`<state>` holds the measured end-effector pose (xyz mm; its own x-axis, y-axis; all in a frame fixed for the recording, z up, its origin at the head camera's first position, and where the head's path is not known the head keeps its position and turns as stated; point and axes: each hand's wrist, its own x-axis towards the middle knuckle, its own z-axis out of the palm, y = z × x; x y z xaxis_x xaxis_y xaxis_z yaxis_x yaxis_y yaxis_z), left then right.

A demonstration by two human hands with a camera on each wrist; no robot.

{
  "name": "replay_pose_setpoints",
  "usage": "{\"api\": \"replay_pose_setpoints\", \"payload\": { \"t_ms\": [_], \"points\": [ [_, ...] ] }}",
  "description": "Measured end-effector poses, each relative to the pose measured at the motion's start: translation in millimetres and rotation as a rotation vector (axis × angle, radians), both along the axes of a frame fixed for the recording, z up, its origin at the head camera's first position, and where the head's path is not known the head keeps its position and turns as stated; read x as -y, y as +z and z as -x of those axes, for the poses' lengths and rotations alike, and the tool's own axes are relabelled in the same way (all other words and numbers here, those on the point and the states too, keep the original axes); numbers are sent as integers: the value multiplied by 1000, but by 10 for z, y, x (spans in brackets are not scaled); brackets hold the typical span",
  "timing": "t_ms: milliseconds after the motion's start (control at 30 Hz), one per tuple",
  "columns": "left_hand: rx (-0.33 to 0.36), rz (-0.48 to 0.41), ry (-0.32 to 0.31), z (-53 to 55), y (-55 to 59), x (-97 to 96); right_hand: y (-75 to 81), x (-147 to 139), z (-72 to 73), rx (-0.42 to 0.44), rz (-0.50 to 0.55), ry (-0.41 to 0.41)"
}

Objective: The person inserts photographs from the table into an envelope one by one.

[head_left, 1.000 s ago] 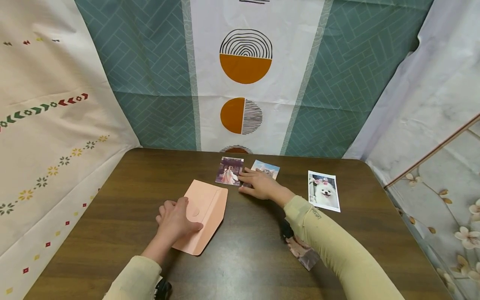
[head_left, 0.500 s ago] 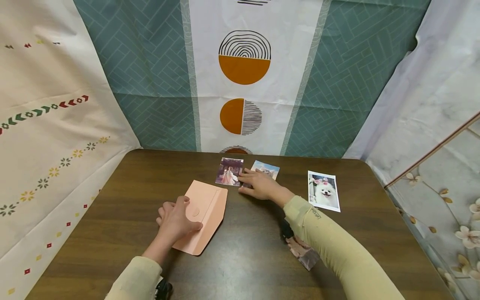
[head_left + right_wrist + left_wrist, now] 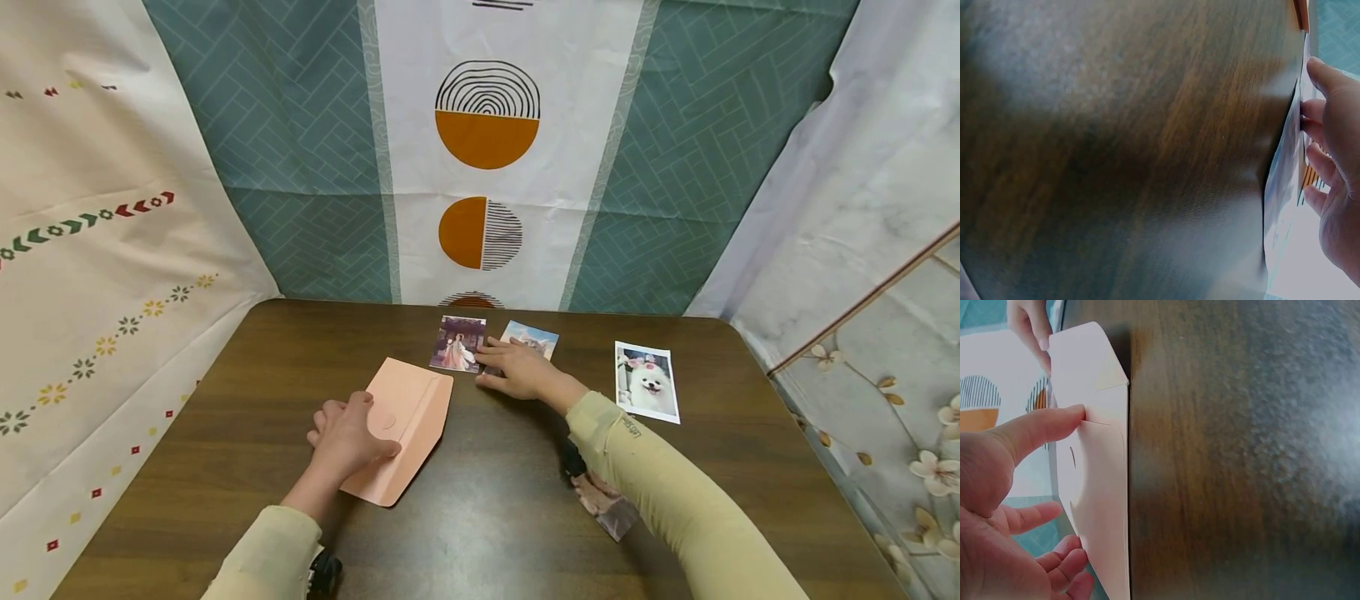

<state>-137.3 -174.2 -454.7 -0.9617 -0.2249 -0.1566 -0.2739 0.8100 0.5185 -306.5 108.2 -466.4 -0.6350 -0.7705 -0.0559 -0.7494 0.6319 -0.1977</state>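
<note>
My left hand lies over a pink envelope, its thumb on the face near the flap and the other fingers toward the left edge. In the left wrist view the thumb tip touches the envelope and the fingers are loosely bent and spread. My right hand, fingers reaching forward, rests on a photo with a blue sky and partly hides it. Its fingertips come right at the edge of a photo of a figure in a long gown.
A white-bordered photo of a white dog lies to the right on the brown wooden table. Another photo shows partly from under the right sleeve. Patterned cloth hangs behind the table.
The left hand and the pink envelope have shifted slightly left and toward me. The right hand and the photos stay as they were.
</note>
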Motion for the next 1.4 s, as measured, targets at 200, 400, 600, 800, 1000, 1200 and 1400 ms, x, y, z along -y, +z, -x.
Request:
{"api": "replay_pose_setpoints", "payload": {
  "t_ms": [200, 400, 600, 800, 1000, 1200, 1400],
  "points": [
    [14, -21, 25, 17, -15, -2, -15, 7, 7, 0, 12, 2],
    [8, -41, 36, 15, -4, -17, -40, -3, 14, -22, 16, 5],
    [-10, -52, 33, 15, -19, -18, -35, 7, 6, -16, 17, 8],
    [-50, -57, 9, 25, 10, -31, -21, -1, -1, -14, 38, 3],
    [-110, -15, 8, 11, 65, -63, -6, 9, 3, 31, 95, -17],
    [-170, -31, 36, 1, 82, -88, -14, 32, 29, 120, 217, -86],
    [-199, -58, 69, 2, 100, -91, 12, 53, 35, 121, 310, -120]
  ]
}}
